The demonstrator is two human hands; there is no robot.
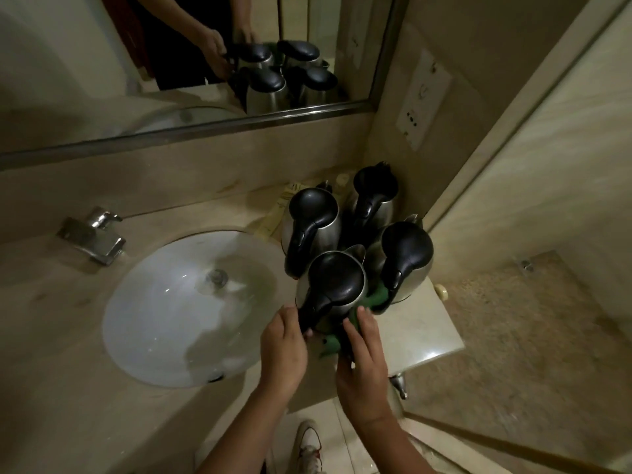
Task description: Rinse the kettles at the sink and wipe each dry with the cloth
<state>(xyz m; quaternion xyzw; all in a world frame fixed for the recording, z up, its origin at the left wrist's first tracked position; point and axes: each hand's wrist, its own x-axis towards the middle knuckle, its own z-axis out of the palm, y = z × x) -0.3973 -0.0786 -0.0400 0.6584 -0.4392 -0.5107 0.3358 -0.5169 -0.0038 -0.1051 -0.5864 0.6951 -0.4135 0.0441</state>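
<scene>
Head view: left hand (282, 350) had its fingers curled round the black handle of the nearest kettle (333, 285), gripping it at about 6 o'clock of the kettle group. Right hand (364, 357) lay with fingers fairly straight, pressing the green cloth (376, 297) against that kettle's side; thumb position unclear. Cloth looked soft and crumpled, bunched between this kettle and the right-hand kettle (405, 258) at 3 o'clock. Two more, the left kettle (313, 220) at 10 o'clock and the back kettle (374, 196) at 12 o'clock, stood upright, touching or nearly so. All four: shiny steel bodies, rounded glossy black lids. They sat on a beige stone counter (420, 336), right of the round white sink (191, 309). Chrome tap (94, 236) at the sink's 10 o'clock. Mirror (171, 63) above reflected the kettles.
</scene>
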